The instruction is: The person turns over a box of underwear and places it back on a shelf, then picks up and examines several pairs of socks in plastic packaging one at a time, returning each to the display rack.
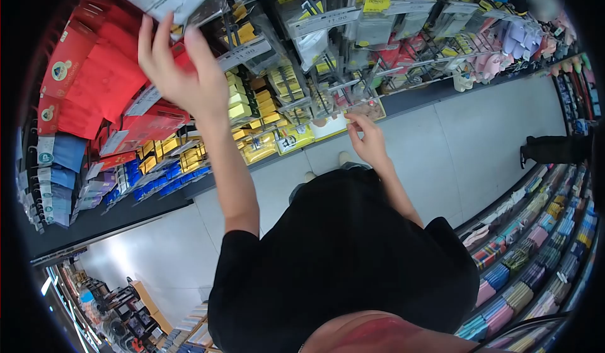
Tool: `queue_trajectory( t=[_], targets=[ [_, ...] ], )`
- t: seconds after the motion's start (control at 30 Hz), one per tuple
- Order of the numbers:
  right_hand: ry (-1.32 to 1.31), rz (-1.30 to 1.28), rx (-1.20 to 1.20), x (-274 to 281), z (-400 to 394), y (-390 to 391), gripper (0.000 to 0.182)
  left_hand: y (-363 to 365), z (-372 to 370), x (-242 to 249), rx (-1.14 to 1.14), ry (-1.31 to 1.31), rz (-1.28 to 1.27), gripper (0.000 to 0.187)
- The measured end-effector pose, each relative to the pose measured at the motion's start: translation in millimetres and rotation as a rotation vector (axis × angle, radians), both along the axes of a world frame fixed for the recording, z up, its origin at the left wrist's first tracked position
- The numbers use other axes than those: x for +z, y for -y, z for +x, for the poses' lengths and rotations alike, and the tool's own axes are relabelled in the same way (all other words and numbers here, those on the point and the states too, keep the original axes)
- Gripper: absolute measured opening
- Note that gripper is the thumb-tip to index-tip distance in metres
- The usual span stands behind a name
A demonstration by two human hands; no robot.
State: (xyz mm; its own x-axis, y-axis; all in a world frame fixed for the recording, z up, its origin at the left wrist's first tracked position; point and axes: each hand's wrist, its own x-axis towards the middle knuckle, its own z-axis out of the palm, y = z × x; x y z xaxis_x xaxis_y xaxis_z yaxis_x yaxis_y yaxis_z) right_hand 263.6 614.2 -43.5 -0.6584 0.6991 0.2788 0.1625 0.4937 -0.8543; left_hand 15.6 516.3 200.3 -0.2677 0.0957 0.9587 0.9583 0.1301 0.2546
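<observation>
My left hand (pixel 186 73) is raised at the rack, its fingers spread and the fingertips right at the lower edge of a white packet in clear wrap (pixel 167 1). Lower down, my right hand (pixel 368 140) has thumb and fingers bent together at the edge of a flat packet with a yellow and white face (pixel 299 137). This packet lies low in front of the shelf, over its bottom edge in this view. Close by my left hand hang red packs (pixel 104 73) and a price tag (pixel 244 52).
Hooks carry grey packets with yellow labels (pixel 375 22). Small yellow boxes (pixel 239 104) fill a lower row, with blue packs (pixel 135 183) to the left. A grey tiled floor (pixel 441 139) runs behind the shelf edge. Stacked folded goods (pixel 523 271) stand at the right.
</observation>
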Motion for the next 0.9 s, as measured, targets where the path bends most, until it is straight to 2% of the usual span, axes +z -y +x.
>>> queue_trajectory(
  t=[0.1, 0.17, 0.23, 0.27, 0.3, 0.33, 0.4, 0.43, 0.47, 0.53, 0.63, 0.67, 0.7, 0.77, 0.8, 0.83, 0.9],
  targets=[
    [-0.054, -0.05, 0.05, -14.2, -16.5, -8.0, 0.025, 19.1, 30.5, -50.6, -0.097, -0.097, 0.141, 0.019],
    [-0.077, -0.093, 0.077, -20.3, -29.8, -21.8, 0.027, 19.8, 47.6, -90.0, -0.257, -0.096, 0.019, 0.019],
    [-0.106, -0.2, 0.086, -21.4, -48.8, -41.0, 0.03, 16.4, 52.7, -131.4, -0.293, 0.005, -0.241, 0.022],
    [-0.107, -0.196, 0.09, -14.7, -57.1, -51.4, 0.03, 11.1, 53.8, -151.0, -0.313, 0.112, -0.304, 0.022],
    [-0.127, -0.326, 0.066, -3.0, -65.8, -61.4, 0.033, 4.5, 54.0, -166.6, -0.331, 0.219, -0.365, 0.023],
    [-0.147, -0.457, 0.044, 4.0, -75.6, -71.3, 0.036, -1.3, 55.4, -174.6, -0.324, 0.218, -0.36, 0.023],
    [-0.238, -0.357, 0.053, 7.7, -98.9, -94.4, 0.041, -12.1, 56.5, -187.6, -0.436, 0.698, -0.485, 0.036],
    [-0.329, -0.262, 0.055, 11.7, -108.7, -102.7, 0.047, -18.0, 55.7, -192.2, -0.429, 0.695, -0.48, 0.036],
    [-0.334, -0.26, 0.064, 15.5, -116.6, -109.0, 0.047, -24.7, 53.2, -195.6, -0.444, 0.808, -0.521, 0.044],
    [-0.342, -0.301, 0.105, 27.4, -131.0, -120.1, 0.059, -38.4, 44.0, -201.7, -0.467, 0.983, -0.628, 0.063],
    [-0.313, -0.345, 0.142, 28.2, -152.5, -143.0, 0.064, -67.4, 30.0, -215.8, -0.448, 0.949, -0.51, 0.065],
    [-0.296, -0.316, 0.154, 21.5, -160.7, -149.2, 0.065, -77.4, 22.3, -223.2, -0.417, 0.835, -0.487, 0.066],
    [-0.296, -0.316, 0.158, 21.5, -159.6, -148.7, 0.065, -83.2, 19.7, -225.1, -0.414, 0.835, -0.485, 0.066],
    [-0.261, -0.475, 0.266, 21.0, -157.9, -148.4, 0.066, -91.5, 16.9, -230.5, -0.576, 1.015, -0.353, 0.065],
    [-0.246, -0.479, 0.264, 30.3, -150.0, -142.0, 0.059, -92.7, 22.0, -227.4, -0.555, 0.999, -0.291, 0.052],
    [-0.247, -0.478, 0.269, 28.5, -142.9, -139.8, 0.059, -90.8, 24.4, -227.2, -0.551, 0.996, -0.288, 0.052],
    [-0.277, -0.506, 0.407, 25.9, -130.4, -138.2, 0.047, -86.0, 26.4, -226.7, -0.568, 1.096, -0.271, 0.034]
  ],
)
